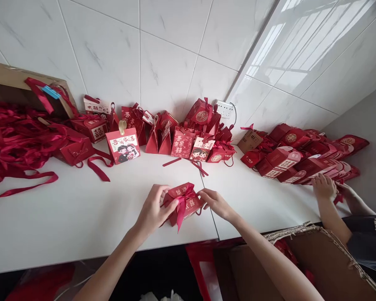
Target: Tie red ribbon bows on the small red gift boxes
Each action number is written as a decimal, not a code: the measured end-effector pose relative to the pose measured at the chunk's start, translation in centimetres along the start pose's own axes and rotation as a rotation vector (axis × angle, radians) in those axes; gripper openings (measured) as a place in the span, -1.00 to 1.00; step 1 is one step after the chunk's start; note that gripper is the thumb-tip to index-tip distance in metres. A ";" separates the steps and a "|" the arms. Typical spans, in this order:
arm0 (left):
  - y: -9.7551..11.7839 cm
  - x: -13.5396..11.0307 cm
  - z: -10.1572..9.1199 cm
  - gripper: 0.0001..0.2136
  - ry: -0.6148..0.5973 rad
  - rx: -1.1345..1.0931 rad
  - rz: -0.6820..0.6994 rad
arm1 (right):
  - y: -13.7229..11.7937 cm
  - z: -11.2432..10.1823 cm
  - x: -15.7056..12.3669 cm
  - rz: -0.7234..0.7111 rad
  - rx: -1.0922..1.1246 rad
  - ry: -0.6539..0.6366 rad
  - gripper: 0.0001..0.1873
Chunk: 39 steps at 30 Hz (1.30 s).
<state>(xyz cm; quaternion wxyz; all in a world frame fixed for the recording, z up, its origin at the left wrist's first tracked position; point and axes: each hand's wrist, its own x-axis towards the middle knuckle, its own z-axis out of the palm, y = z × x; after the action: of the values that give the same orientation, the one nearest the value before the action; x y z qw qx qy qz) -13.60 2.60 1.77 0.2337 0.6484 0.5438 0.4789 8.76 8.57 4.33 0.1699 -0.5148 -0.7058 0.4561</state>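
Observation:
A small red gift box (pixel 192 204) with light lettering stands on the white table near its front edge. A dark red ribbon bow (pixel 182 205) is tied over its top, one tail hanging down the front. My left hand (pixel 155 209) grips the box from the left, its thumb on the front by the bow and its fingers partly hidden behind. At the right side my right hand (pixel 214 201) has its fingers curled and pinched at the box's upper edge, by the bow's right end. Whether they hold ribbon or the box itself is hard to make out.
Finished-looking red boxes (pixel 184 142) line the wall. Loose red ribbons (pixel 19 142) heap at the left beside a cardboard box (pixel 21 77). Stacked red boxes (pixel 288 156) stand right, where another person's hands (pixel 326 188) work. An open carton (pixel 326 251) is below the table edge.

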 end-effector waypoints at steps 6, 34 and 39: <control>-0.2 1.0 1.1 -0.91 -0.113 0.046 0.021 | 0.2 0.1 0.5 -0.045 0.005 -0.007 -0.66; 0.3 0.3 1.3 -0.66 -0.093 -0.173 -0.403 | -1.4 1.0 1.8 -0.035 -0.082 -0.042 -0.64; -0.1 0.1 1.9 -0.65 -0.053 -0.194 -0.391 | -0.5 0.1 -0.2 -0.028 -0.063 -0.024 -0.67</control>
<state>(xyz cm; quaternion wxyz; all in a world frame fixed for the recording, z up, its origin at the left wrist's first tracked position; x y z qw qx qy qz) -11.99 3.19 0.90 0.3978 0.5174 0.6041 0.4573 8.55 8.30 4.71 0.1515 -0.5047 -0.7287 0.4373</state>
